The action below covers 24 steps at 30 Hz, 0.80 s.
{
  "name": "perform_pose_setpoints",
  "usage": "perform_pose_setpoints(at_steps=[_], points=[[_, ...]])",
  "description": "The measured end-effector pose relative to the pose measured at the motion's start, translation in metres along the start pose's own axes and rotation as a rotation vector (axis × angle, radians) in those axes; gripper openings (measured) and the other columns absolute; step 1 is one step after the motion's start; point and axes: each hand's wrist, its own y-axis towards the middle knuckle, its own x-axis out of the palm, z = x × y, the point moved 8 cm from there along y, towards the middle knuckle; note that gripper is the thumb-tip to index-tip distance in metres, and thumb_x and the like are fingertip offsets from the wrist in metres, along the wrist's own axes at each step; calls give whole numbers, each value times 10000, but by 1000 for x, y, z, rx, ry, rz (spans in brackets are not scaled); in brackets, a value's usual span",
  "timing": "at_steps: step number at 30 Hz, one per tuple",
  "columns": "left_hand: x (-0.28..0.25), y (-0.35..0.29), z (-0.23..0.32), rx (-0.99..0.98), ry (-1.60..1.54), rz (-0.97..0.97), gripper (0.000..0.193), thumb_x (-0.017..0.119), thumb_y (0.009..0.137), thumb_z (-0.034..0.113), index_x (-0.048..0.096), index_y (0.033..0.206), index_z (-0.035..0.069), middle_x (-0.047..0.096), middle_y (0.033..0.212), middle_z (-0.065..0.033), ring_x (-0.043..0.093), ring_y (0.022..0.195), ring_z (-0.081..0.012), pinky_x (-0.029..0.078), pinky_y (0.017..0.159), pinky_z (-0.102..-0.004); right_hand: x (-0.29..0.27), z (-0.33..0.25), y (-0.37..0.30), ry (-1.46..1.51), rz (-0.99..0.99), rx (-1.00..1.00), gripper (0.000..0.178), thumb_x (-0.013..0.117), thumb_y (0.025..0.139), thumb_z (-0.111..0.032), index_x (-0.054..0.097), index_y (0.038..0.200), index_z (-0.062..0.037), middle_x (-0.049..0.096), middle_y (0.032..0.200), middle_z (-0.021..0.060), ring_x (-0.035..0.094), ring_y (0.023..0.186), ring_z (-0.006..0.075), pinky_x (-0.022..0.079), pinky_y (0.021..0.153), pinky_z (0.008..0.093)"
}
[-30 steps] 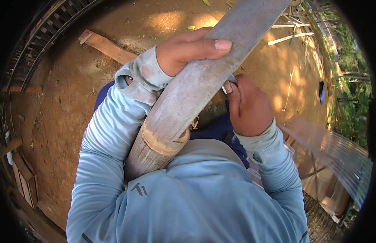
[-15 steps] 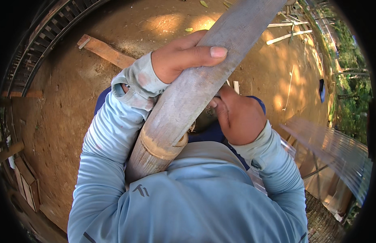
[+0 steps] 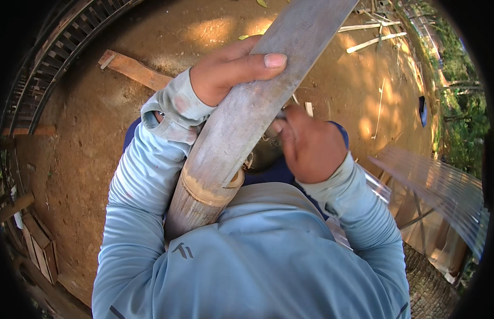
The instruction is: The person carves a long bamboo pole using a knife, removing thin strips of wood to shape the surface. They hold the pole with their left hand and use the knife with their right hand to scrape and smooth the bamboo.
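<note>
Bamboo pole point(image 3: 241, 122) slants lower-left to upper-right; left hand point(image 3: 231, 72) wraps it, seemingly firm.

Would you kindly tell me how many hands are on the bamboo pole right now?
2. The left hand wraps over the top of the bamboo pole; the right hand presses against its right side, lower down. No other hands are in view.

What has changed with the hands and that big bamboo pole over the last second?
The right hand has slid from beside the bamboo pole down and toward the body, its fingers staying tucked against the pole's underside. The left hand stayed wrapped over the top of the pole, shifting only slightly. The pole still leans against the person's chest, and the wooden plank on the dirt ground is unmoved.
</note>
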Motion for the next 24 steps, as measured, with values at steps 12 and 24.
perform_pose_setpoints(at_steps=[12, 24], points=[[1, 1, 5, 42, 50, 51, 632, 622, 953, 485, 553, 1344, -6, 645, 1042, -71, 601, 933, -143, 465, 801, -292, 20, -12, -21, -8, -126, -44, 176, 592, 975, -206, 564, 984, -32, 628, 662, 203, 647, 606, 413, 507, 532, 490], [0, -1, 5, -9, 35, 22, 642, 628, 950, 485, 548, 1359, -3, 644, 1053, -67, 597, 943, -138, 459, 815, -292, -9, 0, -4, -56, 77, -13, 207, 598, 981, -247, 548, 952, -48, 633, 697, 196, 656, 614, 389, 510, 535, 501]])
